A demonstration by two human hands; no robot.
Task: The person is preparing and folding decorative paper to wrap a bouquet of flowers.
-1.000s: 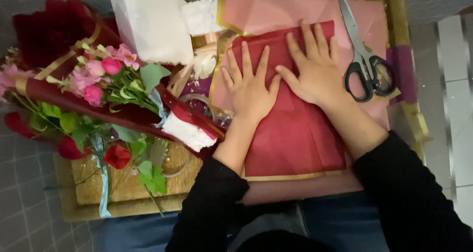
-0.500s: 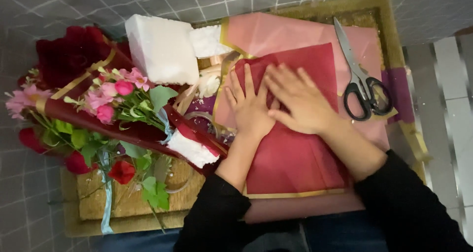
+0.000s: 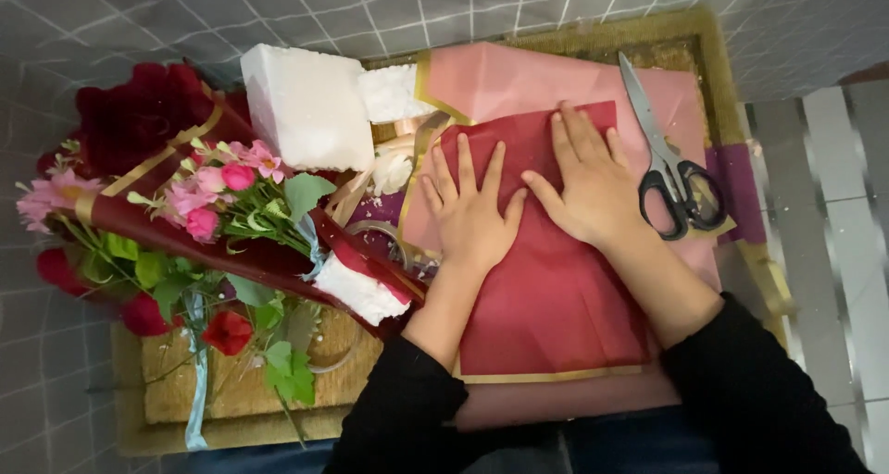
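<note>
We have both hands flat on the red sheet (image 3: 546,298), which lies in front of us on top of a larger pink sheet (image 3: 519,81), the two stacked on a low wooden table (image 3: 231,395). Our left hand (image 3: 472,219) presses near the sheet's upper left corner, fingers spread and straight, gripping nothing. Our right hand (image 3: 593,192) rests just to its right at about 1 o'clock, fingers together and also flat, thumb reaching toward the left hand; the two are close but apart.

Since a second ago the hands have slid a little: the right hand now sits higher on the sheet, its fingertips almost at the top edge, where before they were spread wider and lower. The left hand has kept its place. The red sheet itself has not shifted on the pink one, and its gold-edged bottom border runs straight at 6 o'clock, so we judge that this is smoothing or pressing a crease, with the paper staying put.

The scissors (image 3: 671,173) lie shut on the pink sheet at 3 o'clock of the right hand, near it but untouched. At 9 o'clock lies a bouquet (image 3: 213,205) of pink and red flowers in dark red wrap, and at 11 o'clock a white foam block (image 3: 306,104) stands beside it.
</note>
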